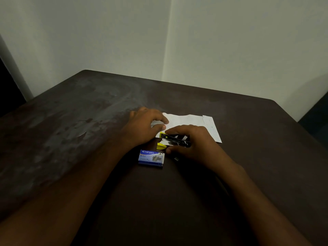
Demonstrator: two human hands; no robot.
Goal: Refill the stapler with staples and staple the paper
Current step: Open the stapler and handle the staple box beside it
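A dark brown table fills the scene, its left part worn to a cloudy grey, with a pale wall beyond its far edge. Left of centre, the left hand lies low on the tabletop at the left end of the paper. Its forefinger and thumb are drawn together on that edge, pinching it, while the other fingers curl down towards the table on the far side. Just near of this hand, flat on the table and apart from both hands, sits a small blue staple box with white lettering on its lid. To its right and slightly farther off is the stapler, black with yellow tips. Its nose points left and its top arm is lifted off the base, so bright metal shows between the two yellow ends, and its front lies at the near left corner of the paper. The right hand grips the stapler, fingers curled over its top from the far side and the thumb pressed along its near side. The white sheet lies flat and reaches right past this hand, with a ragged far edge and a folded strip at its right end.
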